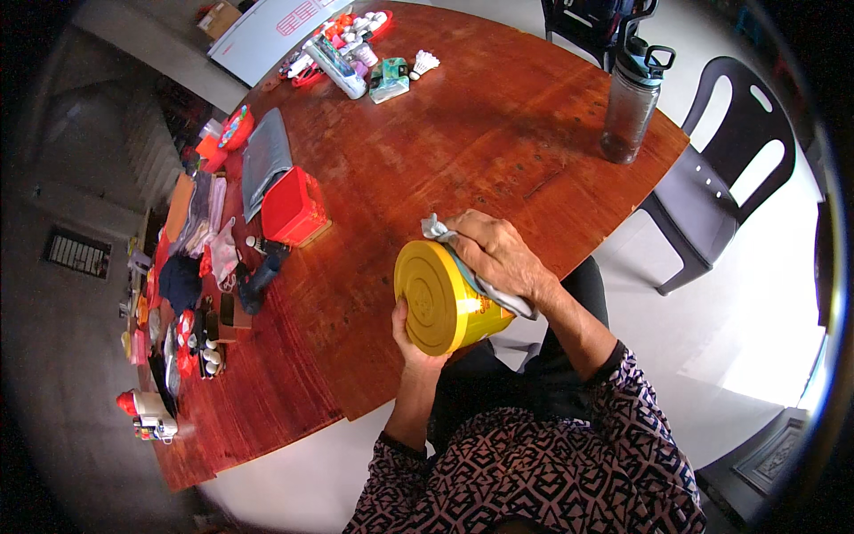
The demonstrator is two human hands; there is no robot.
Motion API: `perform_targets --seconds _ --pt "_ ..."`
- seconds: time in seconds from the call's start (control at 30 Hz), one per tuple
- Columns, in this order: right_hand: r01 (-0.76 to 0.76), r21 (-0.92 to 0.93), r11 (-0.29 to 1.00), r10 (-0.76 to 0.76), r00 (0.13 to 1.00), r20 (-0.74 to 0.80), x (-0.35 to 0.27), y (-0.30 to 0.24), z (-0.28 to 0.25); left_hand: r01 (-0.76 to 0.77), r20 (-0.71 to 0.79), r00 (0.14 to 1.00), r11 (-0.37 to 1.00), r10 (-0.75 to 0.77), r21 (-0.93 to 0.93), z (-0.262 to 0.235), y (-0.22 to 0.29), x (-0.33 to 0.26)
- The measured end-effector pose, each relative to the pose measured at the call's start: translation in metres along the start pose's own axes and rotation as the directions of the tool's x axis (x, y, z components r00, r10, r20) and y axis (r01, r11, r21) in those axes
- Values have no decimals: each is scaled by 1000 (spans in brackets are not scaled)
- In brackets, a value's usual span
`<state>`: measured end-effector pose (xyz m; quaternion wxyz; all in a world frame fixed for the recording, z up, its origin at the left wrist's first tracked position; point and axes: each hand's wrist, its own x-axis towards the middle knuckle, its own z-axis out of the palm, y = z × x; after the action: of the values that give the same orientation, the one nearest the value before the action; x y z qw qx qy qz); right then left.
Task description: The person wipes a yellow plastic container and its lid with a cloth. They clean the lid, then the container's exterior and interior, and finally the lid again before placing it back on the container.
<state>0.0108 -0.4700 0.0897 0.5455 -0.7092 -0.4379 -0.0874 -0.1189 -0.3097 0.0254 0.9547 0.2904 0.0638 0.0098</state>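
Note:
A yellow round tub (427,298) with a ridged lid is tilted on its side at the table's near edge, its lid facing left. Fingers of my left hand (416,338) wrap round its lower left side and support it. Over the top of the tub, my right hand (500,249) presses a grey-blue cloth (471,278) against its wall. One end of the cloth sticks out past the fingertips, and another hangs below the wrist. Part of the tub's wall is hidden by the cloth and the right hand.
The brown wooden table (400,160) bears a red tin (295,209), a grey folded sheet (265,160) and clutter along its left. A shuttlecock (425,62) and small packs lie at the far end. A clear water bottle (630,111) stands at right, near a dark plastic chair (703,196).

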Motion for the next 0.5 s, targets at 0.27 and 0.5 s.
perform_targets --seconds 0.27,0.5 --pt "-11 -332 943 -57 980 -193 -42 -47 13 97 192 980 955 -43 -281 16 1 5" --pt "-20 -387 922 -56 981 -185 -56 -54 30 81 90 994 941 -54 -329 18 6 6"
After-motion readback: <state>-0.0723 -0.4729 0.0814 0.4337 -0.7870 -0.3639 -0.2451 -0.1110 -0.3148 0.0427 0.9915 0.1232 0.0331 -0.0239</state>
